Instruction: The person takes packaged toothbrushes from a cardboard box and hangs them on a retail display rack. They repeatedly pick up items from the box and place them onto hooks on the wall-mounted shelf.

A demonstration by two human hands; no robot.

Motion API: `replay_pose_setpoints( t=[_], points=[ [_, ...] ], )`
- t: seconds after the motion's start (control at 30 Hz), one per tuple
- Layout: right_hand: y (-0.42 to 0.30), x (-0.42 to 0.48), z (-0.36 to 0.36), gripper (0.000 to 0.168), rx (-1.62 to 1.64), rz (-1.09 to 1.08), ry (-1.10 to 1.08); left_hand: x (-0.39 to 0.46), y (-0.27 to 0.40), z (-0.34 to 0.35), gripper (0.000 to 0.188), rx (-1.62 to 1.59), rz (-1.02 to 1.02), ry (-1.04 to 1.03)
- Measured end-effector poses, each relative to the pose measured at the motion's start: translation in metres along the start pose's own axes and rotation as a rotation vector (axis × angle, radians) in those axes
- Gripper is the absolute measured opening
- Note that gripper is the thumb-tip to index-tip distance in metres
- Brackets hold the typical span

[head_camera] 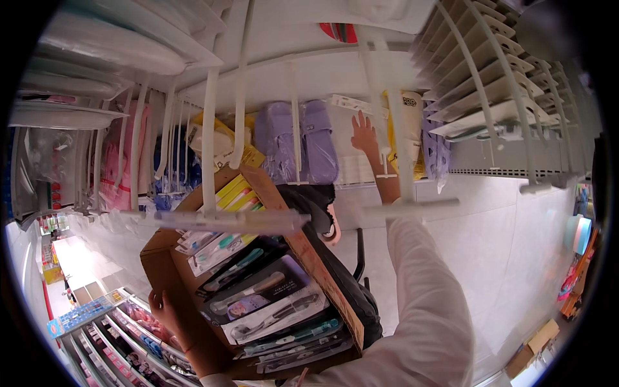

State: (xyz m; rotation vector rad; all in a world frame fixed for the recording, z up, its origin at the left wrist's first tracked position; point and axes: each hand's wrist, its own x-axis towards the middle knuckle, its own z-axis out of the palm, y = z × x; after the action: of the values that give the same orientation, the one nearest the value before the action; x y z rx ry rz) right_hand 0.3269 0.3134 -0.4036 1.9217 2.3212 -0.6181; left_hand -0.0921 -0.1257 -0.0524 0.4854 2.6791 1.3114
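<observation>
My left hand (167, 314) grips the left wall of an open cardboard box (162, 266). Inside the box, packaged toothbrushes (237, 251) and several flat dark and white packs (256, 292) stand in a row. Stretched out over the shelf is my right hand (363, 134), its fingers spread and nothing in them. Close to its fingertips lies a long thin white package (358, 104). To its left are lilac slippers (320, 140) in clear plastic. A yellow-and-white pack (408, 130) stands to its right.
White display hooks (294, 116) jut out above the shelf, some close to my right arm. Hanging cards (488, 82) fill the hooks at upper right. Pink slippers (128, 155) hang at left. A stocked rack (130, 338) is at lower left. Another cardboard box (534, 346) sits at lower right.
</observation>
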Motion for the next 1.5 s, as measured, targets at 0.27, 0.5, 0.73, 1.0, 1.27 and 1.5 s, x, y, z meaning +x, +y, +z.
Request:
replay_pose_setpoints(
  t=[0.27, 0.5, 0.73, 1.0, 1.27, 1.5],
  points=[
    [-0.026, 0.037, 0.034, 0.076, 0.049, 0.113, 0.115, 0.001, 0.008, 0.015, 0.055, 1.013, 0.723, 0.167],
    [-0.048, 0.063, 0.037, 0.073, 0.023, 0.107, 0.041, -0.046, 0.128, 0.100, 0.056, 0.661, 0.953, -0.695],
    [-0.048, 0.073, 0.036, 0.075, -0.062, 0.155, -0.143, -0.063, 0.143, 0.113, 0.050, 0.603, 0.927, -1.004],
    [-0.044, 0.078, 0.027, 0.072, -0.125, 0.228, -0.145, -0.063, 0.134, 0.127, 0.049, 0.517, 0.866, -0.981],
    [-0.039, 0.087, 0.023, 0.076, -0.149, 0.221, -0.212, -0.064, 0.120, 0.124, 0.048, 0.488, 0.849, -0.927],
    [-0.042, 0.097, 0.038, 0.076, -0.194, 0.219, -0.246, -0.071, 0.137, 0.121, 0.053, 0.571, 0.833, -0.949]
  ],
)
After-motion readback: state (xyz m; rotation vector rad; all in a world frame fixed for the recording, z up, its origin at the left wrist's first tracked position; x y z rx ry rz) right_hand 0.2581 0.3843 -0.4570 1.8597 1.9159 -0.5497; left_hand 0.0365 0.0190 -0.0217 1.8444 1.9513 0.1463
